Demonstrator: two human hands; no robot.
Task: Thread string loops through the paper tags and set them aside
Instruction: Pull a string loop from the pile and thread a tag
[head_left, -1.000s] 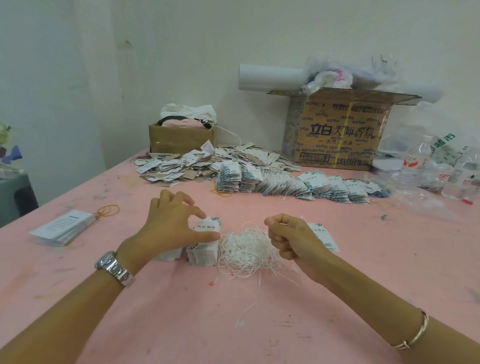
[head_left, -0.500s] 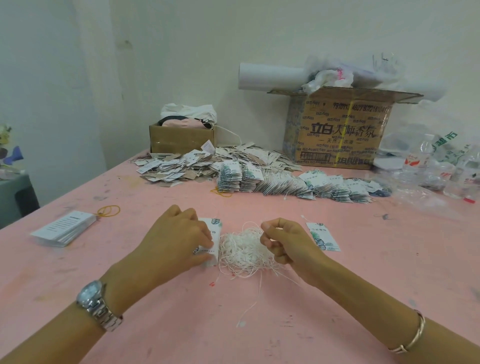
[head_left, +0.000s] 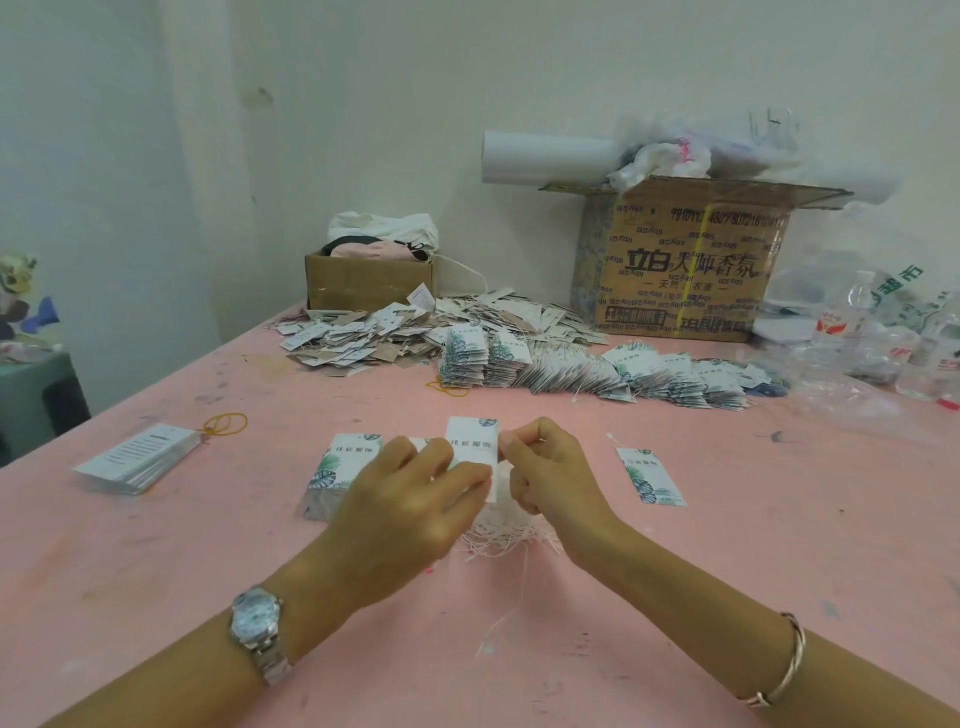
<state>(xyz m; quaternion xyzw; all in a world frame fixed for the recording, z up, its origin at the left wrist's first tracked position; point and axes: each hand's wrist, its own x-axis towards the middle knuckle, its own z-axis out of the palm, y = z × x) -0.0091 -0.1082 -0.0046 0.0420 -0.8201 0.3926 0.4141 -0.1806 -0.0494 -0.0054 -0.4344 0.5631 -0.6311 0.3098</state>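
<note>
Two arms, bare from frame edge to fingertips. L forearm wears a watch at the wrist: silver metal, round case, pale dial w/ a faint bluish sheen. Its link band is the same steel tone, and the links catch light on the near side. R forearm wears a thin bangle — slim wire-like metal, silver w/ a rosy tint. It looks like two strands meeting at a small joint on the lower side and hangs loose round the wrist. L hand and R hand are bare; the R thumbnail looks short and plain.
</note>
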